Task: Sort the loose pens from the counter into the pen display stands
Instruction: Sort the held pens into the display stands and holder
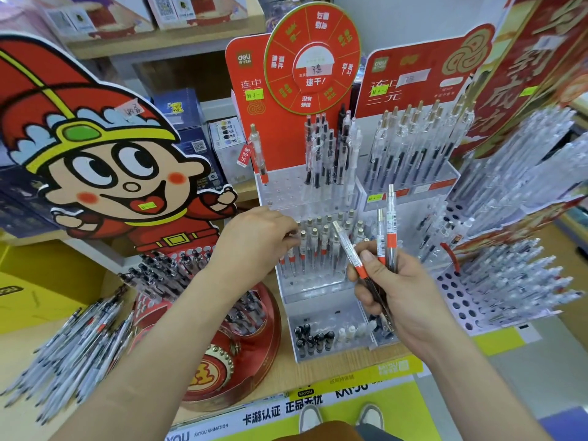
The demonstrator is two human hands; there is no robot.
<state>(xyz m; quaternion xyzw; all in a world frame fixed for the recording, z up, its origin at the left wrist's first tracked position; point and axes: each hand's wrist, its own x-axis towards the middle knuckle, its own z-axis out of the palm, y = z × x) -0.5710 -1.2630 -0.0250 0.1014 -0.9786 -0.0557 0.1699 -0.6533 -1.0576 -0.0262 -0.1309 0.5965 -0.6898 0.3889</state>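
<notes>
Orange-banded pens (391,240), three, fan up from the right hand's (401,291) closed grip. Just left of it, the left hand (254,246) curls at the clear stand's (315,292) middle row; its grip cannot be told. Loose pens (73,351) lie heaped on the tabletop (334,370), below-left of both.

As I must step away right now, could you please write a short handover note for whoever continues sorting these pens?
Left hand: fingertips at the standing pens in the middle tier of the clear stand; whether it pinches one is unclear.
Right hand: grip round three pens with orange bands.
Done: middle tier partly filled, front holes open.
Left: slot in the three pens, then work through the loose pile on the counter at the left.
</notes>
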